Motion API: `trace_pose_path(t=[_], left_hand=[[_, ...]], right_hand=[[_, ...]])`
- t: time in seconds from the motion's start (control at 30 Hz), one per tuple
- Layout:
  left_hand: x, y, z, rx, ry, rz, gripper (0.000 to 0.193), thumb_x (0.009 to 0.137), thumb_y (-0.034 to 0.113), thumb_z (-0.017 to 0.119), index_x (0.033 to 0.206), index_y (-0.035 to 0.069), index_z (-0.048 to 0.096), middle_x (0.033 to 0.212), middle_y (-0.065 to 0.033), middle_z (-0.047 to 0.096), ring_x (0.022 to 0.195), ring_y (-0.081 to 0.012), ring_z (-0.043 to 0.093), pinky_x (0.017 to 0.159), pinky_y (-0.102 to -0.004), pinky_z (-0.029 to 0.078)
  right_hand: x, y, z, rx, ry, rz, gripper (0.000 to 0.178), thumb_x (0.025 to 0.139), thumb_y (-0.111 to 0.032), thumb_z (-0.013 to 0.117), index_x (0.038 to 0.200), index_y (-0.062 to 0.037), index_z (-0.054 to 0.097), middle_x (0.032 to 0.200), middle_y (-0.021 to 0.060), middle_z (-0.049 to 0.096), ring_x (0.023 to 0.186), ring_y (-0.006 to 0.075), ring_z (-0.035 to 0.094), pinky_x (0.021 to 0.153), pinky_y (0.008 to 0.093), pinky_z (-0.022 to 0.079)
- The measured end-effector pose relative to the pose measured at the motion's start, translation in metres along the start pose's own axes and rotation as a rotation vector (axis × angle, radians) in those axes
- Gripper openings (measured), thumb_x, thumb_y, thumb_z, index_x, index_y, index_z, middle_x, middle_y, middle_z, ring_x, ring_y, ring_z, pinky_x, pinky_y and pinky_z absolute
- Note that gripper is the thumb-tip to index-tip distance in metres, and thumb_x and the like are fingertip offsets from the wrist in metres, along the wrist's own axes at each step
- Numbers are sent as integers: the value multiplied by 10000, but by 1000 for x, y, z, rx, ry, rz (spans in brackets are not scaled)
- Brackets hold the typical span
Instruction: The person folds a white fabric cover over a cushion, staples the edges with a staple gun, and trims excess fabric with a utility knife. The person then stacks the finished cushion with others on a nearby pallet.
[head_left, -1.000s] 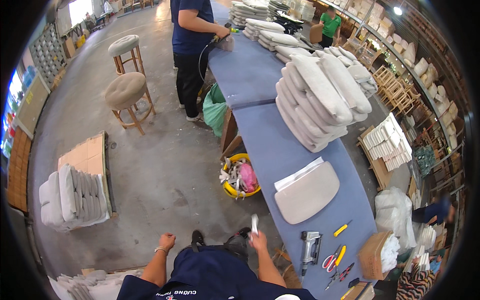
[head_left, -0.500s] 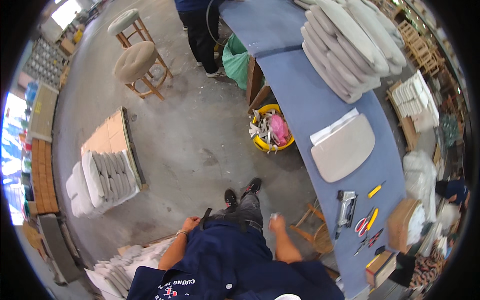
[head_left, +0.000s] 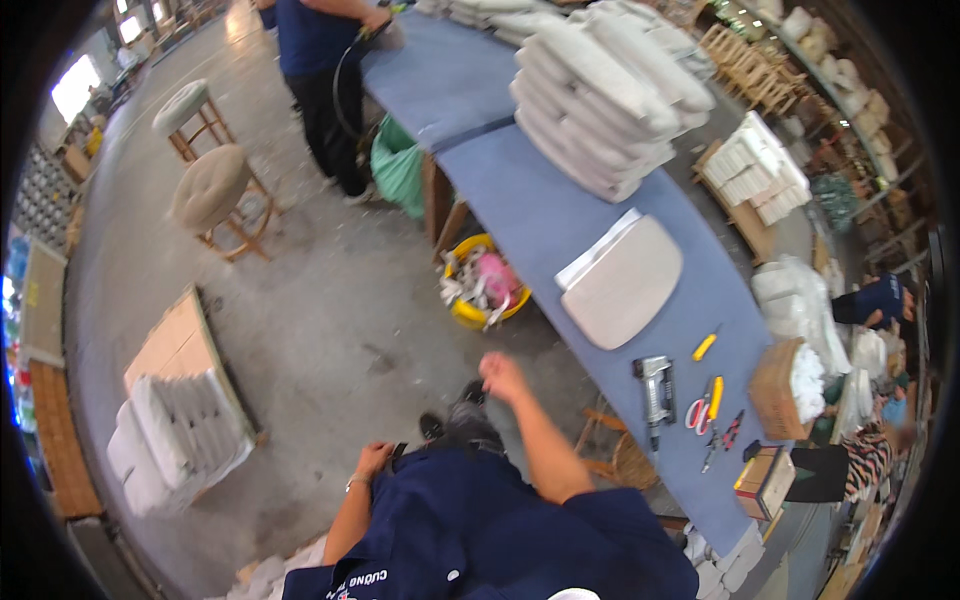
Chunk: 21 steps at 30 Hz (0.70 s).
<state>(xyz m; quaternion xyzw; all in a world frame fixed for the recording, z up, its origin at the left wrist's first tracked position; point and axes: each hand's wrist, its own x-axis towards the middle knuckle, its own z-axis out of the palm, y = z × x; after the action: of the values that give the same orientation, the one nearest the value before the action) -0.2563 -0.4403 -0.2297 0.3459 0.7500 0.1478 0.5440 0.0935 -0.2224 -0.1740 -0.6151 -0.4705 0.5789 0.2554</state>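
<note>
My left hand [head_left: 374, 459] is at my waist with curled fingers, right beside a black strap [head_left: 399, 452]; whether it grips the strap I cannot tell. Out in front of my body, my right hand [head_left: 503, 379] is raised with its fingers closed; anything inside them is hidden. It is between my shoes and the blue-covered table [head_left: 590, 235]. On that table lie a flat grey seat cushion [head_left: 630, 285] over a white sheet [head_left: 600, 250], a staple gun [head_left: 655, 395], red-handled scissors [head_left: 697, 413], a yellow-handled cutter [head_left: 714, 400], a yellow-handled tool [head_left: 706, 346] and dark red pliers [head_left: 733, 428].
A tall stack of cushions [head_left: 590, 110] stands on the table's far part. Under its edge sit a yellow basket of scraps [head_left: 480, 315] and a green sack [head_left: 397, 165]. Two stools [head_left: 212, 187], a cushion pallet [head_left: 185, 425] and another person [head_left: 320, 90] are to the left.
My right hand has risen forward from beside my hip. The view has turned, so the table and stools appear farther left. My left hand stays at my waist.
</note>
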Motion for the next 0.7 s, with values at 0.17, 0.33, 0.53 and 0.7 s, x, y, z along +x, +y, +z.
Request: trace_pose_path(t=[0.17, 0.33, 0.53, 0.7], left_hand=[[27, 31, 35, -372, 25, -103, 322, 968, 175, 642, 1214, -26, 694, 955, -150, 758, 739, -201, 714, 614, -322, 594], [58, -7, 38, -174, 11, -40, 259, 954, 161, 657, 1124, -24, 718, 893, -129, 757, 754, -190, 717, 604, -320, 580], [71, 25, 51, -186, -70, -73, 227, 949, 167, 651, 1082, -3, 723, 865, -113, 757, 665, -193, 693, 562, -325, 538], [90, 114, 58, -184, -82, -168, 256, 965, 164, 632, 1142, -7, 703, 906, -122, 759, 686, -203, 716, 547, -318, 539]], right_hand=[[-126, 183, -56, -390, 210, 238, 257, 980, -282, 638, 1022, -62, 763, 842, 69, 737, 677, 181, 691, 645, 357, 555], [-217, 175, -125, 159, 390, 657, 217, 995, -175, 601, 1162, -74, 696, 911, 82, 719, 713, 186, 691, 619, 354, 570], [-153, 101, -153, 266, 571, 347, 332, 1002, -245, 648, 1255, -30, 642, 1058, 131, 710, 857, 222, 717, 704, 353, 581], [-45, 4, -175, -145, 971, 105, 696, 968, -340, 692, 1461, 91, 456, 1425, 289, 542, 1290, 386, 570, 1081, 440, 461]])
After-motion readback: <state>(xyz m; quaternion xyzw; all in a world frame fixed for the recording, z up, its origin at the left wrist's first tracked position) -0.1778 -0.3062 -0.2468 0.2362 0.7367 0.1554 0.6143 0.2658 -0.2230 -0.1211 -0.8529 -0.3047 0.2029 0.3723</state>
